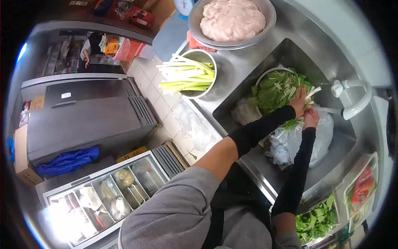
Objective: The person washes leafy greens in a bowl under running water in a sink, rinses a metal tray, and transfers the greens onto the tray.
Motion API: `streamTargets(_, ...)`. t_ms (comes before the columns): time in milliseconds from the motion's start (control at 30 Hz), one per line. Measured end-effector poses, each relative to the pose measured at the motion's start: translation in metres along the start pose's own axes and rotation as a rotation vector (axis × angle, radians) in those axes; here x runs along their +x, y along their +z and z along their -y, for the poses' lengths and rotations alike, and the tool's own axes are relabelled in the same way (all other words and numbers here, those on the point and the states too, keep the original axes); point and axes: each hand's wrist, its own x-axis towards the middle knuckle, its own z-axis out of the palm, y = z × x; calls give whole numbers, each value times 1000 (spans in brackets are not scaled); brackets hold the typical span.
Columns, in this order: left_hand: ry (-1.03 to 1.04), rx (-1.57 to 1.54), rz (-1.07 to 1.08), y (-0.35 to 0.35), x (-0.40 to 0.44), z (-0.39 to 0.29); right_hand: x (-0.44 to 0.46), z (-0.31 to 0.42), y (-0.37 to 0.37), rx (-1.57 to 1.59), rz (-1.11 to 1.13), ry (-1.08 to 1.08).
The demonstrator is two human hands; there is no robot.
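A mound of leafy greens (275, 89) with pale stems fills a round basin in the sink, close to the faucet (356, 106). My left hand (297, 103) lies on the greens near the stem ends, its fingers closed around some stems. Just below it, almost touching, my right hand (311, 119) is curled closed beside the faucet's spout, with leaves and stems showing next to it. Both hands partly hide what they grip. Clear plastic bags (319, 141) sit in the sink under my right hand.
On the metal counter stand a metal bowl of pale pink meat (232, 20) and a container of cut green stalks (190, 74). More leafy greens (319, 222) and a white basket (356, 178) are at lower right. Compartmented food bins (112, 191) stand at lower left. Another person's hand (87, 62) shows far back.
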Motion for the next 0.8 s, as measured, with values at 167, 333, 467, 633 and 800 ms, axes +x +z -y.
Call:
streamTargets(167, -256, -497, 337, -52, 2, -37, -3, 12, 12, 108, -109, -163)
streamTargets(333, -228, 74, 282, -15, 7, -19, -9, -1, 0, 300, 13, -44)
streamTargets(467, -94, -39, 226, -36, 5, -33, -32, 37, 0, 374, 208, 4)
streamTargets(633, -108, -130, 159, -52, 5, -39, -36, 60, -5, 265, 365, -1)
streamTargets(800, -228, -42, 165, -55, -5, -53, -52, 90, -3, 205, 269, 192)
